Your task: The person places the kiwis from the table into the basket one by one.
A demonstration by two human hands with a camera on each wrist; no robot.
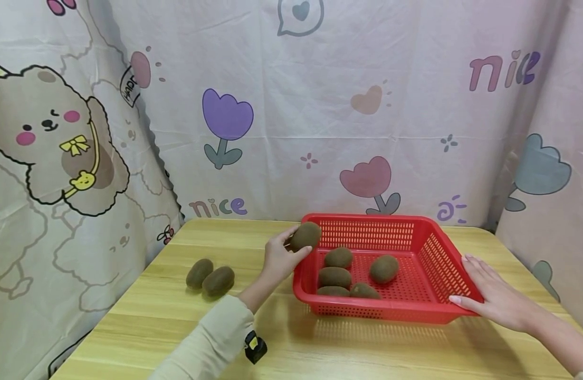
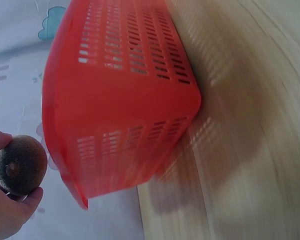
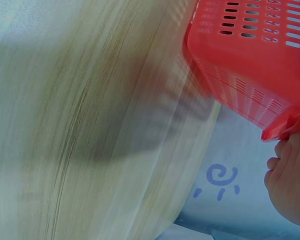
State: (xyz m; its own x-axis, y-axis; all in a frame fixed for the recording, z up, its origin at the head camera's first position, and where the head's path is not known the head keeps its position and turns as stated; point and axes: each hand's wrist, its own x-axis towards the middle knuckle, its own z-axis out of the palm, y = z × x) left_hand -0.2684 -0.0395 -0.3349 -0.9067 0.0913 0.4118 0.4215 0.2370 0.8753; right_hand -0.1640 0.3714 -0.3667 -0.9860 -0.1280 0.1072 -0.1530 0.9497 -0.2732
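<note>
5 kiwis [image 1: 384, 269] sit in the basket [image 1: 391, 309], 2 seemingly left on the desk [image 1: 144, 322], left hand [image 1: 282, 257] pinching 1 kiwi [image 1: 306, 236] beside the left rim, right hand [image 1: 499, 300] resting spread on the right.

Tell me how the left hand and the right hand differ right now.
The left hand holds a kiwi, while the right hand holds no fruit and touches the red basket's rim. The left hand is at the basket's left side; the right hand is at its right. Both hands are bare.
</note>
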